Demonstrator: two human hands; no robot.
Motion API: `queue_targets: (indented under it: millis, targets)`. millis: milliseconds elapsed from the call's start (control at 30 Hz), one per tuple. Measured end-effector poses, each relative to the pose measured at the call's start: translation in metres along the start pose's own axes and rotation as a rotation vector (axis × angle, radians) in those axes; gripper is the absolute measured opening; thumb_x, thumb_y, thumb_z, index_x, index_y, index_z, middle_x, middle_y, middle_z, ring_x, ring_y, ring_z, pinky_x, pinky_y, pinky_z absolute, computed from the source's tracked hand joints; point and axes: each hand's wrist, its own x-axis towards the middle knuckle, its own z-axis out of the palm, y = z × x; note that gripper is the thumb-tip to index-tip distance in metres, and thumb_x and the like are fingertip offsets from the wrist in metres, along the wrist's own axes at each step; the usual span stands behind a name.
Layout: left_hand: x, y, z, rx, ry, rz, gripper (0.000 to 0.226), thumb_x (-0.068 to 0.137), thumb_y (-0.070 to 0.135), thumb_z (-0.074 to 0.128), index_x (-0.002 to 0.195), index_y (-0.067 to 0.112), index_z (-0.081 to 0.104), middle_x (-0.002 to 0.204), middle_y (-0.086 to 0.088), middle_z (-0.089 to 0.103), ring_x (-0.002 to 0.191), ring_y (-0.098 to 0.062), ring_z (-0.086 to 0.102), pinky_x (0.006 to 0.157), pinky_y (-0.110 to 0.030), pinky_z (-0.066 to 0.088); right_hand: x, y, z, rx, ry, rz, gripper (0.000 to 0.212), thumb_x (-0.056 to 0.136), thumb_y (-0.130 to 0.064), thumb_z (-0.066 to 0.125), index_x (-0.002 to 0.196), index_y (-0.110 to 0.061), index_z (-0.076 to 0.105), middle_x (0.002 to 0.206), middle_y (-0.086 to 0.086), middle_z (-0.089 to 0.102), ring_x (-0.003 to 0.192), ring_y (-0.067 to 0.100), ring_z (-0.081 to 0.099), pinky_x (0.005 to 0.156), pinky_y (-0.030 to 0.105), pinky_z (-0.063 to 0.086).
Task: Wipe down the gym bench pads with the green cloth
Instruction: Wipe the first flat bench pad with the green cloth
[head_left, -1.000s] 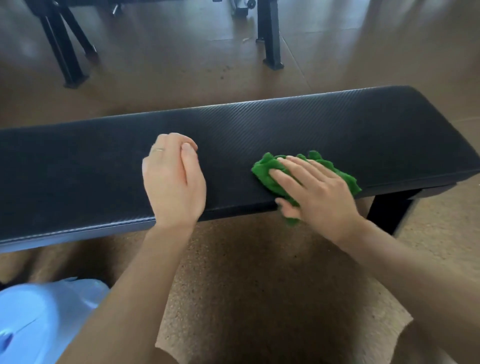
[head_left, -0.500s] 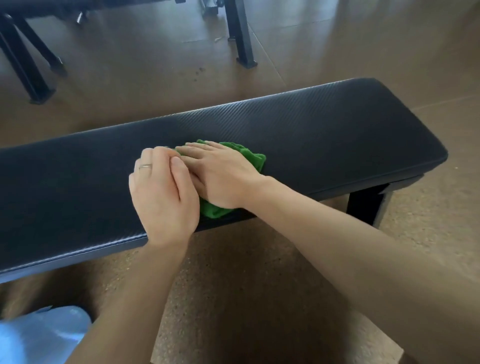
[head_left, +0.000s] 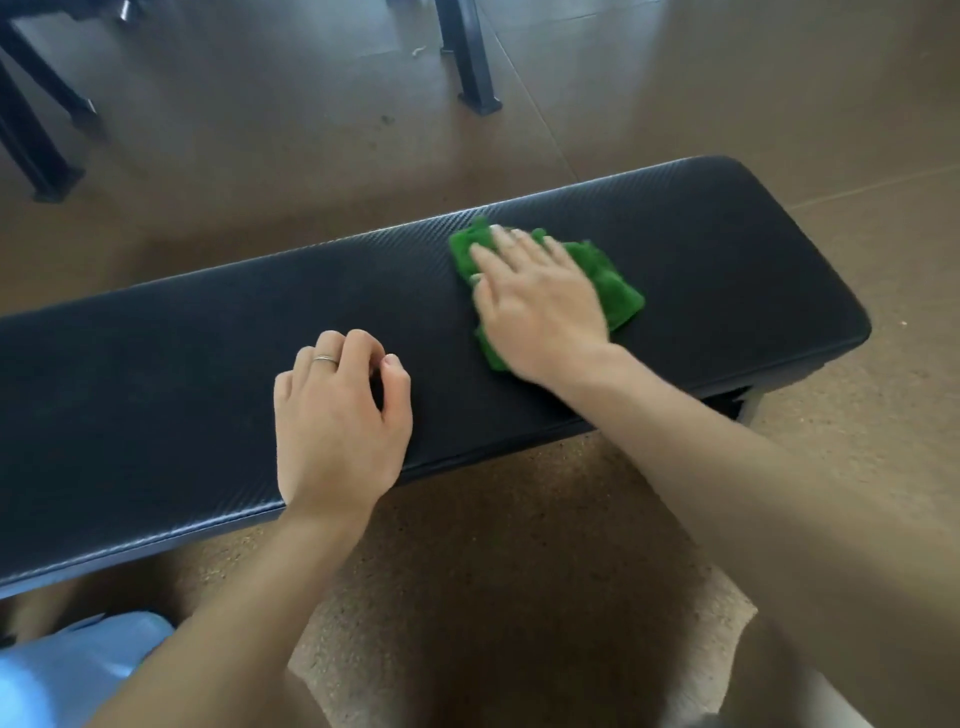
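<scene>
A long black textured bench pad (head_left: 182, 374) runs across the view from lower left to upper right. The crumpled green cloth (head_left: 608, 280) lies on the pad's right half, near the far edge. My right hand (head_left: 535, 301) presses flat on the cloth with fingers spread, and covers its middle. My left hand (head_left: 337, 421) rests on the pad near its front edge, fingers curled under, a ring on one finger, holding nothing.
Brown speckled floor (head_left: 519, 545) lies below and around the bench. Black metal legs of other equipment stand at the back: one (head_left: 470, 62) at the top middle, another (head_left: 31, 140) at the top left. Light blue fabric (head_left: 78, 670) shows at the lower left.
My right hand slid the cloth left until it touched my left hand, then back right and toward the pad's far edge. My left hand stayed on the pad and curled its fingers.
</scene>
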Motion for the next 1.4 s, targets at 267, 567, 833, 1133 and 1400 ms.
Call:
queue_targets:
  millis: [267,567,833,1133,1400]
  targets:
    - [0.000,0.000,-0.001,0.047,-0.004,0.006,0.027,0.103,0.025,0.038,0.094,0.011,0.060,0.091,-0.005,0.056,0.084,-0.030,0.051,0.079,-0.049,0.040,0.069,-0.031,0.012,0.040,-0.111,-0.357,0.050,0.108,-0.038,0.030,0.155,-0.030,0.045,0.163,0.000,0.042,0.152,0.020,0.034,0.126,0.038,0.018]
    - [-0.004,0.001,-0.002,-0.003,-0.001,-0.008,0.027,0.101,0.024,0.039,0.092,0.010,0.060,0.093,-0.007,0.060,0.086,-0.033,0.053,0.084,-0.050,0.041,0.069,0.178,-0.027,-0.018,0.080,0.370,0.052,0.107,-0.040,0.027,0.140,-0.013,0.057,0.138,0.017,0.059,0.131,0.038,0.050,0.108,0.046,0.039]
    - [-0.003,0.000,-0.005,0.013,-0.019,-0.003,0.029,0.102,0.027,0.038,0.093,0.011,0.061,0.093,-0.007,0.060,0.086,-0.032,0.054,0.085,-0.049,0.041,-0.021,0.148,-0.029,0.005,0.131,0.677,0.059,0.109,-0.040,0.023,0.160,-0.014,0.034,0.165,0.020,0.032,0.154,0.034,0.024,0.127,0.049,0.016]
    - [-0.002,-0.002,-0.003,0.032,-0.002,0.035,0.030,0.104,0.025,0.034,0.096,0.011,0.059,0.093,-0.007,0.059,0.084,-0.029,0.053,0.079,-0.047,0.041,-0.065,-0.058,0.006,0.125,0.066,0.163,0.058,0.105,-0.038,0.025,0.156,-0.017,0.045,0.165,0.014,0.035,0.156,0.029,0.027,0.129,0.045,0.014]
    - [-0.005,-0.002,-0.002,0.014,0.021,0.031,0.032,0.104,0.025,0.033,0.096,0.010,0.059,0.093,-0.007,0.060,0.083,-0.028,0.053,0.080,-0.045,0.040,-0.073,0.085,-0.021,0.018,0.106,0.285,0.061,0.105,-0.036,0.018,0.154,-0.015,0.047,0.159,0.015,0.046,0.148,0.030,0.041,0.123,0.044,0.028]
